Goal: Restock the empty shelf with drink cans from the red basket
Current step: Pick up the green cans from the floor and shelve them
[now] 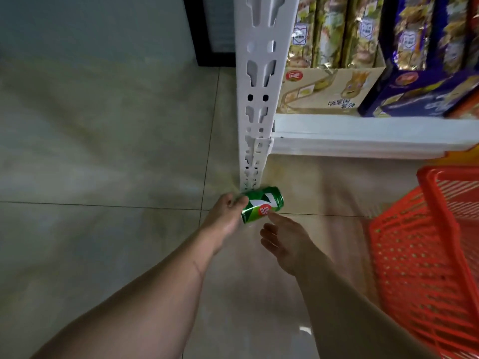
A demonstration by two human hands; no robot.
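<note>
A green drink can (262,204) with a white stripe and a red label is held on its side, low above the floor at the foot of the white shelf post (258,99). My left hand (226,216) grips its bottom end. My right hand (283,240) is spread open just right of it, one fingertip touching the can's red label. The red basket (425,255) stands on the floor at the right; its inside is mostly out of view. The space under the white shelf board (363,137) is hidden from here.
Above the white board stand snack boxes: a beige carton (329,89) and a purple one (420,94). A dark cabinet edge (204,35) is behind the post. Glossy beige floor tiles (103,164) stretch to the left.
</note>
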